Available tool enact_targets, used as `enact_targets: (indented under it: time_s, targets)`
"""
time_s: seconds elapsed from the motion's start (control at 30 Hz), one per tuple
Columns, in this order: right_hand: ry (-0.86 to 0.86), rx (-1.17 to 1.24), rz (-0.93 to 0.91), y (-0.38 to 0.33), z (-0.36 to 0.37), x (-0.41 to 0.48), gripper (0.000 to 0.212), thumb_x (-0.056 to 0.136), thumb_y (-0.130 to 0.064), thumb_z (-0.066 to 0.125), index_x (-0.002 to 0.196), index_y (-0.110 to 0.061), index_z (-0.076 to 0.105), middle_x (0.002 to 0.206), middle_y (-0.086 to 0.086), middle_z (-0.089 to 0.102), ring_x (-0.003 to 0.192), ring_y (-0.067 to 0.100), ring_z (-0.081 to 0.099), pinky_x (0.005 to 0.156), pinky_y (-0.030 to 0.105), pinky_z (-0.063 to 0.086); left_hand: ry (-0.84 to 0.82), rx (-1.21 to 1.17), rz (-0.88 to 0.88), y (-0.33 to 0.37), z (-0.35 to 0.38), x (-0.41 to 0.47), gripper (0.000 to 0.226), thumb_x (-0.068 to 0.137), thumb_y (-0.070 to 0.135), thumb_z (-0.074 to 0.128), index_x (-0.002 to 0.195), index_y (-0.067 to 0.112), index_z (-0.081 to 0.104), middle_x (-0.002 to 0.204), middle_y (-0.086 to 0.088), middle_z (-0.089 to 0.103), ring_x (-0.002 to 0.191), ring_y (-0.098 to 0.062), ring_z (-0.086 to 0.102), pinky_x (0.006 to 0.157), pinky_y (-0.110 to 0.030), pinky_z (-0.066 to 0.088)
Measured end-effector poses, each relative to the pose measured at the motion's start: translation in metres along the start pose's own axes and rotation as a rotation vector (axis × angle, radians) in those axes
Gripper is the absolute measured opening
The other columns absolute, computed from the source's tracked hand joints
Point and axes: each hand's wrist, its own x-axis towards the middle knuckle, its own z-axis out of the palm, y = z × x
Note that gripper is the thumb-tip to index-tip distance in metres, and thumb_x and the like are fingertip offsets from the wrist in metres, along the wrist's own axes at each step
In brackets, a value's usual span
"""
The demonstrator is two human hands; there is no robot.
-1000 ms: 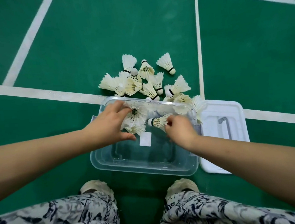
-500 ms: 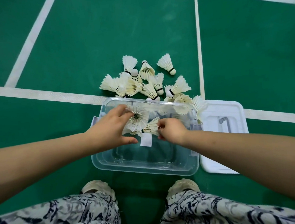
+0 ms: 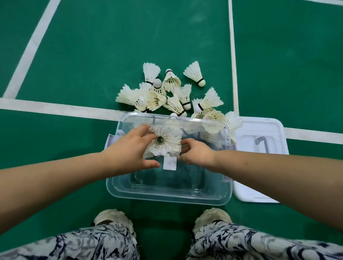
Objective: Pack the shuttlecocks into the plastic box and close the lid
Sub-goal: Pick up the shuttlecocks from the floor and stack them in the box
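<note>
Both hands, my left (image 3: 134, 151) & right (image 3: 196, 153), pinch a shuttlecock bunch (image 3: 163, 143) over the near-empty box (image 3: 169, 195); pile (image 3: 171, 93) at far side, lid (image 3: 268, 126) off at right.

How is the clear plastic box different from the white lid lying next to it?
The clear plastic box is see-through and deep, while the white plastic lid is opaque and flat. Both hands, left hand and right hand, work over the box; the lid lies untouched on the green floor beside it. Both are rounded rectangles of similar outline.
</note>
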Motion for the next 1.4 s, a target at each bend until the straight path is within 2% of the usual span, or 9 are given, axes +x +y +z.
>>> enact_targets:
  time_s: [0.13,0.27,0.4,0.6,0.73,0.9,1.03,1.17,1.4]
  targets:
    - [0.182,-0.097,-0.13,-0.003,-0.008,-0.012,0.065,0.079,-0.023,0.069,0.135,-0.015,0.036,0.123,0.006,0.054,0.095,0.016,0.055,0.083,0.027,0.048,-0.006,0.001,0.003,0.0,-0.001,0.0,0.078,0.075,0.056,0.06,0.137,0.016,0.033,0.139,-0.005,0.029,0.128,-0.021,0.033,0.108,-0.03,0.026]
    - [0.291,-0.157,-0.375,-0.009,-0.01,-0.035,0.052,0.078,-0.025,0.069,0.123,-0.018,0.045,0.114,-0.002,0.046,0.099,0.015,0.053,0.093,0.034,0.047,-0.01,0.007,-0.008,0.005,-0.002,0.004,0.076,0.074,0.056,0.062,0.132,0.014,0.037,0.133,-0.004,0.034,0.123,-0.021,0.038,0.104,-0.035,0.035]
    - [0.319,-0.383,-0.541,-0.015,-0.006,-0.054,0.044,0.081,-0.032,0.066,0.121,-0.025,0.048,0.12,-0.001,0.042,0.116,0.014,0.039,0.096,0.026,0.034,0.011,0.01,0.015,0.014,-0.004,0.008,0.073,0.074,0.053,0.063,0.13,0.014,0.038,0.13,-0.005,0.036,0.119,-0.021,0.042,0.098,-0.031,0.035]
    - [0.42,-0.501,-0.592,-0.014,-0.011,-0.058,0.027,0.08,-0.038,0.066,0.103,-0.026,0.062,0.113,0.0,0.047,0.113,0.021,0.036,0.098,0.033,0.028,0.03,0.0,0.061,0.027,-0.002,0.015,0.071,0.074,0.049,0.065,0.129,0.013,0.039,0.127,-0.006,0.038,0.118,-0.023,0.043,0.099,-0.032,0.035]
    - [0.435,-0.626,-0.616,-0.009,-0.022,-0.058,0.02,0.087,-0.038,0.057,0.098,-0.024,0.066,0.101,-0.004,0.059,0.106,0.021,0.039,0.08,0.03,0.018,0.017,-0.002,0.076,0.031,0.0,0.02,0.08,0.072,0.05,0.067,0.133,0.012,0.034,0.133,-0.007,0.036,0.123,-0.025,0.039,0.103,-0.032,0.032]
    - [0.443,-0.678,-0.643,-0.001,-0.024,-0.059,0.02,0.089,-0.036,0.051,0.099,-0.023,0.063,0.098,-0.005,0.064,0.101,0.021,0.043,0.079,0.033,0.021,0.016,0.0,0.104,0.035,0.001,0.026,0.083,0.071,0.051,0.067,0.136,0.013,0.031,0.136,-0.006,0.035,0.124,-0.023,0.038,0.102,-0.03,0.03]
    - [0.497,-0.723,-0.705,0.003,-0.022,-0.057,0.023,0.08,-0.038,0.063,0.093,-0.018,0.064,0.089,0.001,0.067,0.091,0.027,0.051,0.077,0.037,0.028,0.039,-0.012,0.13,0.038,0.002,0.028,0.081,0.07,0.049,0.069,0.133,0.012,0.034,0.132,-0.007,0.037,0.12,-0.024,0.04,0.1,-0.03,0.032]
    - [0.504,-0.748,-0.725,0.001,-0.026,-0.058,0.018,0.083,-0.031,0.06,0.088,-0.015,0.064,0.083,0.006,0.069,0.084,0.029,0.055,0.074,0.036,0.024,0.064,-0.007,0.151,0.041,0.004,0.029,0.085,0.069,0.048,0.071,0.135,0.012,0.032,0.132,-0.008,0.037,0.12,-0.024,0.041,0.1,-0.033,0.034]
    - [0.449,-0.782,-0.565,-0.003,-0.031,-0.063,0.023,0.093,-0.03,0.039,0.104,-0.015,0.052,0.091,0.008,0.069,0.083,0.032,0.062,0.06,0.029,0.029,0.037,-0.061,0.144,0.034,0.002,0.028,0.093,0.072,0.042,0.071,0.143,0.037,0.012,0.131,-0.003,0.034,0.109,-0.018,0.043,0.089,-0.024,0.034]
